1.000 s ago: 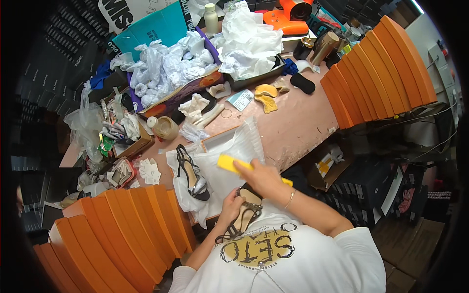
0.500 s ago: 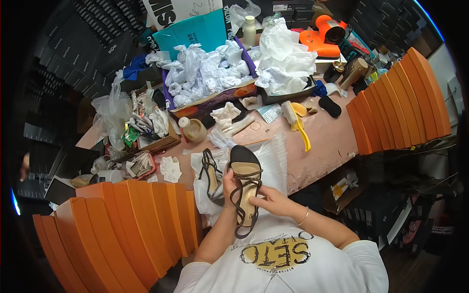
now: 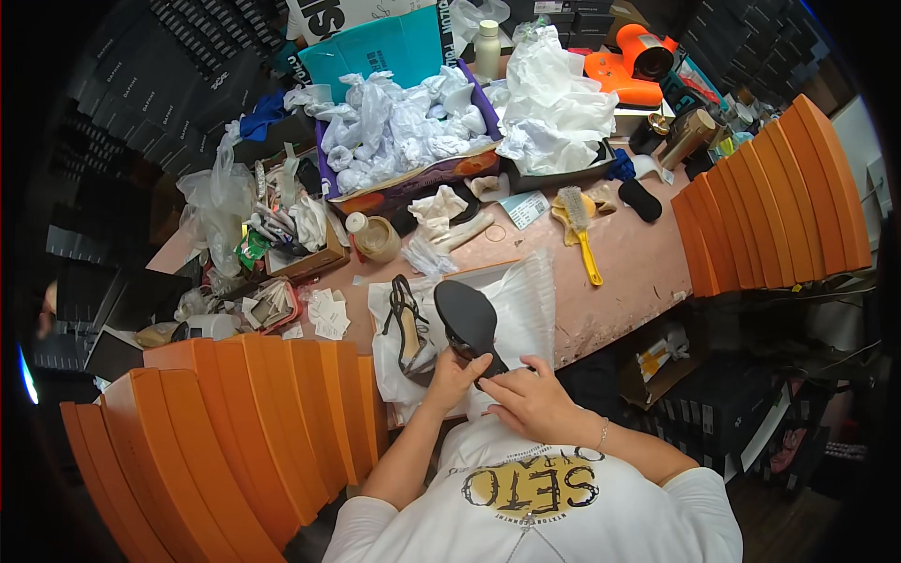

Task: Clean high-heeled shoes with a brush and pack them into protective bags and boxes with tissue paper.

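Observation:
A black strappy sandal (image 3: 466, 314) is held up in front of me, its dark sole facing me and its toe pointing away. My left hand (image 3: 455, 379) is closed round its middle, thumb against the sole. At the heel end, my right hand (image 3: 527, 398) has its fingers partly stretched and apart, some fingertips touching or very near the sandal. A second strappy sandal (image 3: 408, 328) lies to the left on white wrapping (image 3: 527, 310), which seems to rest in a box. Straps of the held sandal are hidden by its sole.
Orange boxes stand in rows at the near left (image 3: 253, 422) and right (image 3: 779, 197). Further back are a purple carton (image 3: 413, 183) of crumpled paper, a black box (image 3: 563, 180) of white tissue, a yellow-handled brush (image 3: 587, 249), a jar (image 3: 377, 240) and an orange heat-gun-like device (image 3: 624, 70).
The held sandal has been turned over, from insole facing me to sole facing me. My right hand has shifted from the insole to the heel end. The brush lies turned differently.

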The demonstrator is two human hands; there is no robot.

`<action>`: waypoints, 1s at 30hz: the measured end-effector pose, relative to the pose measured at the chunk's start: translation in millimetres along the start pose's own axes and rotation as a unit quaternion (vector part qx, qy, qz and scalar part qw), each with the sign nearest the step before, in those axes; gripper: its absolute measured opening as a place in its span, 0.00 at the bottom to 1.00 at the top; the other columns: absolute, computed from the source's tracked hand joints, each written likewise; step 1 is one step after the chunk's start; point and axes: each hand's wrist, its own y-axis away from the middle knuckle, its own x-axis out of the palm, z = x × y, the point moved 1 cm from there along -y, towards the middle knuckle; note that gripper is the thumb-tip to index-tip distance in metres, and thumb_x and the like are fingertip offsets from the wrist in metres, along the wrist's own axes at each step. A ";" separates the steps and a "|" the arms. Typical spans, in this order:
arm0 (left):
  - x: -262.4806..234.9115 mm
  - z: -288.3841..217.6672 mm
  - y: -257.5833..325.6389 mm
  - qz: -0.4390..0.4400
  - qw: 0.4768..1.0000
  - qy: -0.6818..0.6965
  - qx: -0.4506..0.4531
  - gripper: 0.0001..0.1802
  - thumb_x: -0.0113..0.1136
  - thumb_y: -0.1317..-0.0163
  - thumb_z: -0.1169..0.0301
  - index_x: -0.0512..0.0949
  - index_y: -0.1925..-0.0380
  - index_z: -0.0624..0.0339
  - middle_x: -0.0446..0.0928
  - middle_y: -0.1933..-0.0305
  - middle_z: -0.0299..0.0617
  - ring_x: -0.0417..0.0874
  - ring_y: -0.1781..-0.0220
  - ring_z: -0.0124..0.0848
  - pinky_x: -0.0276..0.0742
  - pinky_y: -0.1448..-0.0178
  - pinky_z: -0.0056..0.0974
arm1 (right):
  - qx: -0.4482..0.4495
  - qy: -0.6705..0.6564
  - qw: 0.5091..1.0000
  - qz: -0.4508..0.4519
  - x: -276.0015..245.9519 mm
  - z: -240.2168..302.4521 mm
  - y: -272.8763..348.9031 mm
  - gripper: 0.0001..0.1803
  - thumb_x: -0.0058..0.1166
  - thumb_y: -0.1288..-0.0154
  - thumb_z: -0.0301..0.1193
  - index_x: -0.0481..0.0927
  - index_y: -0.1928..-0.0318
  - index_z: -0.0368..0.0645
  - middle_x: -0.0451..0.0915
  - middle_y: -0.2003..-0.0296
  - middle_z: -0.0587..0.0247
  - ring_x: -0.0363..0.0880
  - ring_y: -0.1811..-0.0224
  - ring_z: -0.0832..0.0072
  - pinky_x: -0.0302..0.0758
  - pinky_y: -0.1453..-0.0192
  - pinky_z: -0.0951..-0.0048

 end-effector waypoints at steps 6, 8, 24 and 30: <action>7.3 -20.9 -0.3 0.073 0.987 0.144 0.025 0.30 0.54 0.51 0.62 0.71 0.49 0.70 0.78 0.55 0.49 0.79 0.54 0.34 0.75 0.47 0.38 | 0.011 -0.087 0.982 -0.168 -45.7 -20.7 -1.2 0.12 0.58 0.48 0.19 0.79 0.60 0.39 0.78 0.70 0.61 0.77 0.67 0.67 0.71 0.52 0.65; 12.1 -27.1 -1.1 0.067 0.985 0.158 0.021 0.31 0.54 0.52 0.62 0.71 0.49 0.71 0.77 0.53 0.50 0.79 0.54 0.34 0.75 0.47 0.38 | 0.057 -0.080 0.980 -0.174 -47.5 -40.9 4.0 0.12 0.59 0.48 0.19 0.79 0.60 0.39 0.79 0.69 0.61 0.76 0.67 0.67 0.70 0.53 0.64; 64.5 16.9 -51.2 0.022 0.978 0.119 -0.172 0.17 0.60 0.45 0.72 0.73 0.56 0.65 0.77 0.60 0.43 0.81 0.57 0.35 0.77 0.49 0.41 | 0.351 0.146 0.880 -0.285 -124.8 -434.1 23.5 0.20 0.56 0.44 0.27 0.73 0.49 0.37 0.74 0.52 0.47 0.73 0.49 0.52 0.69 0.43 0.59; 78.2 16.1 -71.7 0.047 0.983 0.087 -0.153 0.08 0.60 0.40 0.74 0.75 0.62 0.64 0.76 0.67 0.37 0.77 0.64 0.25 0.73 0.58 0.31 | 0.382 0.217 0.884 -0.159 -95.3 -501.8 35.2 0.24 0.60 0.46 0.31 0.71 0.48 0.39 0.75 0.52 0.47 0.72 0.49 0.50 0.66 0.42 0.56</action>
